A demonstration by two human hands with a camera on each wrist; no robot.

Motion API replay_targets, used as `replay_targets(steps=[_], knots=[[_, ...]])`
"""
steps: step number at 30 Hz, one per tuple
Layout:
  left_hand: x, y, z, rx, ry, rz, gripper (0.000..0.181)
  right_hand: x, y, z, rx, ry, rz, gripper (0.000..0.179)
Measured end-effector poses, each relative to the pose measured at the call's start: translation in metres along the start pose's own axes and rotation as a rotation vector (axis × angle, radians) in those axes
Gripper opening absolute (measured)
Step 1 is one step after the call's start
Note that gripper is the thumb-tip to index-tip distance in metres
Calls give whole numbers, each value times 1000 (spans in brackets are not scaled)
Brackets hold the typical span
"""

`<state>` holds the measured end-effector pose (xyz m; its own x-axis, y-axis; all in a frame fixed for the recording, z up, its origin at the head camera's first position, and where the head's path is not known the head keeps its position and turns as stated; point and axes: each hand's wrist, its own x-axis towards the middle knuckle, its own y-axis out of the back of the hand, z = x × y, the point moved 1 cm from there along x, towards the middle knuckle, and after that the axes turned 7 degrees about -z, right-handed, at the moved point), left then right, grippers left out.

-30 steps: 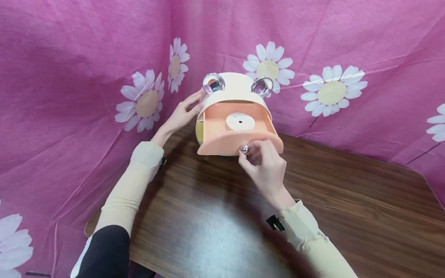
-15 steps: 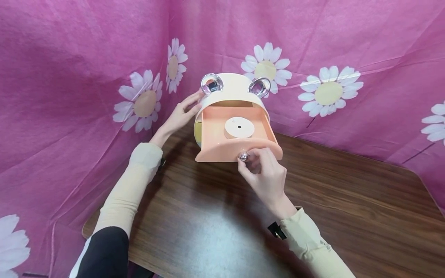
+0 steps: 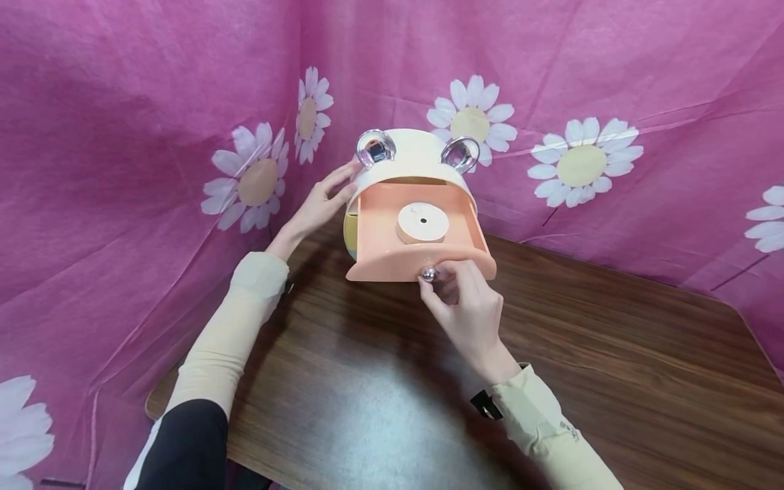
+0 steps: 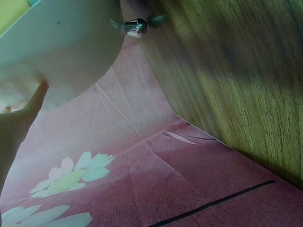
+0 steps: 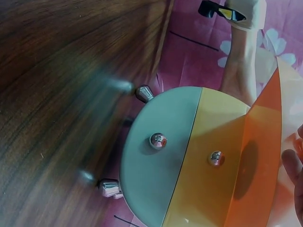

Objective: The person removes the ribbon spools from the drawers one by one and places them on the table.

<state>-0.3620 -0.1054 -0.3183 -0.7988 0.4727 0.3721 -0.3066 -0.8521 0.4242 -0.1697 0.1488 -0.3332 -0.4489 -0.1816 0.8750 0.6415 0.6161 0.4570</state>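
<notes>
A round, cream mini drawer cabinet (image 3: 412, 151) with two silver ears stands on the table. Its peach top drawer (image 3: 392, 264) is pulled out toward me. Inside that drawer lies a thick white disc (image 3: 422, 219) with a small dark centre hole. My right hand (image 3: 468, 309) pinches the silver ball knob (image 3: 429, 273) on the drawer front. With fairly straight fingers, my left hand (image 3: 320, 203) rests on the cabinet's left side; one finger touches that pale side wall (image 4: 71, 52) in the left wrist view. The right wrist view shows a yellow drawer (image 5: 199, 184) and a green drawer (image 5: 156, 172) below, both pushed in.
Short silver feet (image 5: 110, 188) carry the cabinet on the brown wooden table (image 3: 331, 381). Pink cloth (image 3: 184, 82) with white daisies hangs close behind it and along the left. Black clips (image 3: 486, 404) sit at the wrists.
My right hand has drawn the top drawer farther out toward me, then let it slide back slightly. More of the white disc shows. My left hand has stayed on the cabinet's side.
</notes>
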Motion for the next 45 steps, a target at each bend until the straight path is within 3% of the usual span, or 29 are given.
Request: replay_targets(steps=[8, 14, 19, 24, 26, 31, 40, 45], knots=[[-9, 1, 34, 16, 11, -11, 49, 1, -1, 1, 5, 1, -6, 16], [2, 3, 9, 3, -4, 8, 49, 1, 6, 1, 9, 16, -50, 31], [3, 3, 6, 10, -16, 8, 49, 7, 23, -2, 21, 44, -46, 39], [2, 2, 7, 19, -21, 10, 49, 32, 45, 0, 52, 79, 13, 38], [2, 2, 7, 22, -21, 14, 49, 46, 51, 7, 59, 86, -7, 38], [0, 0, 5, 29, -8, 10, 49, 78, 54, 34, 119, 69, -267, 46], [-4, -4, 0, 26, 13, 4, 49, 105, 32, 72, 295, -211, -780, 53], [-5, -5, -1, 21, 22, 4, 50, 114, 20, 78, 336, -255, -965, 63]])
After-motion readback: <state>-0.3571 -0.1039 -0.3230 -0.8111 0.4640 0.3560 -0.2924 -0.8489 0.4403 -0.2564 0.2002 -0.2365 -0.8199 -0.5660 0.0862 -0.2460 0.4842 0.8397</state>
